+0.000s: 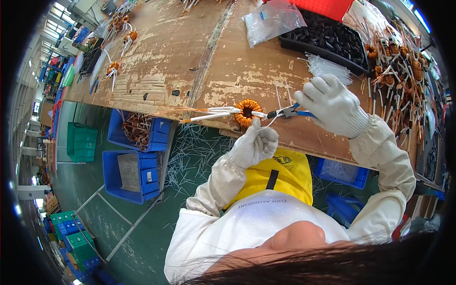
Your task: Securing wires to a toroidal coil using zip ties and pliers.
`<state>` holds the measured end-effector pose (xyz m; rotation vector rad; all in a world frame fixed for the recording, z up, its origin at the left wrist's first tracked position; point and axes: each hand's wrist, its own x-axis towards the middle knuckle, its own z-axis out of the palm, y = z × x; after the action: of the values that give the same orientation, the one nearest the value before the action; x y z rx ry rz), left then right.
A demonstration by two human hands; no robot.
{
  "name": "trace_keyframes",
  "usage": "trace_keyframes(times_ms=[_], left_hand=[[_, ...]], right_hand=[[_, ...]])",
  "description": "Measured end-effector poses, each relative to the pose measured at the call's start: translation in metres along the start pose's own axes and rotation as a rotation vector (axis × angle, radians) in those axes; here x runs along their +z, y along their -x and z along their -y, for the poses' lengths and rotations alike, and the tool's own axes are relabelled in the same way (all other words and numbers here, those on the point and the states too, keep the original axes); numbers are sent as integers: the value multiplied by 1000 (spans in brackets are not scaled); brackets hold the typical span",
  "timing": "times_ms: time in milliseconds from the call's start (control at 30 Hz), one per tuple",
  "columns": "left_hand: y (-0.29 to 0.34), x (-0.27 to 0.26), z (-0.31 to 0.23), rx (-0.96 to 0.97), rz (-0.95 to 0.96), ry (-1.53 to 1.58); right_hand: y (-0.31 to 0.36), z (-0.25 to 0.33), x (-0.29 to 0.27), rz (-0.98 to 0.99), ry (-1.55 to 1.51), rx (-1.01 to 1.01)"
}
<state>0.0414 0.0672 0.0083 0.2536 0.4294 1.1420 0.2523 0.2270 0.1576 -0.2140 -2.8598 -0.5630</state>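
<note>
A ring-shaped coil [241, 121] wound with orange copper wire is at the table's front edge. White-sleeved leads with bare copper ends stretch left from it. My left hand [256, 145], in a white glove, has its fingers curled and pinches the coil's lower right rim. In my gloved right hand [332, 100] are blue-handled cutting pliers [289, 112], their jaws pointing left at a black piece [271, 115] beside the coil. A thin white cable tie [272, 122] loops between the jaws and my left fingers. Whether the jaws grip it is too small to tell.
Loose white cable ties [327, 68] lie beyond my right hand, before a black tray [323, 56] of small black parts. A clear plastic bag [274, 21] is beside it. Finished-looking coils [387, 71] heap at right. Blue bins [154, 175] stand below the table at left.
</note>
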Motion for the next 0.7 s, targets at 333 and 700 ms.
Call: trace_keyframes(times_ms=[333,700], left_hand=[[-24,13,3,-60,58,91],[8,-5,2,123,311,130]], right_hand=[[-10,12,9,-9,140,-41],[-9,2,12,26,-158,232]])
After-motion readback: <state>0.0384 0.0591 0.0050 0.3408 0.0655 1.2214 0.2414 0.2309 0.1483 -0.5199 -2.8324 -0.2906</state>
